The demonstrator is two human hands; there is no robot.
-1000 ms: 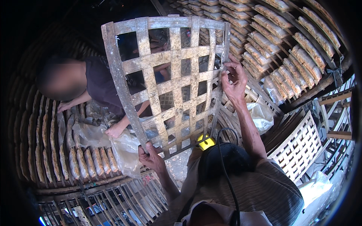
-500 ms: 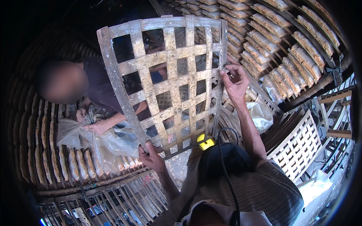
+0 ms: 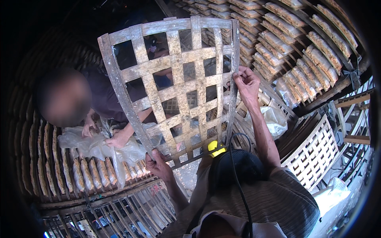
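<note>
A woven bamboo rack (image 3: pixel 177 81) with wide square gaps is held up in front of me. Its strips are pale and stained, and a darker wooden frame runs round the edge. My left hand (image 3: pixel 160 164) is closed on the lower left corner, thumb on the near face. Higher up, my right hand (image 3: pixel 247 82) pinches the right side bar between thumb and fingers. Through the gaps, parts of a person and more lattice show. Beyond the rack's left side, a co-worker's hands (image 3: pixel 121 137) hold a crumpled clear plastic sheet (image 3: pixel 85 143).
Shelves of wrapped, orange-white slabs (image 3: pixel 285 43) rise at the far right; more slabs (image 3: pixel 95 174) stand in rows at left. Another woven rack (image 3: pixel 313 152) leans at right, near plastic (image 3: pixel 272 121). A slatted bamboo frame (image 3: pixel 115 214) lies at lower left. A yellow object (image 3: pixel 216 148) sits by my knee.
The rack's top left corner has shifted slightly left. The co-worker's head and hands have moved, and the plastic sheet has dropped lower and spread over the slabs. My grips stay the same.
</note>
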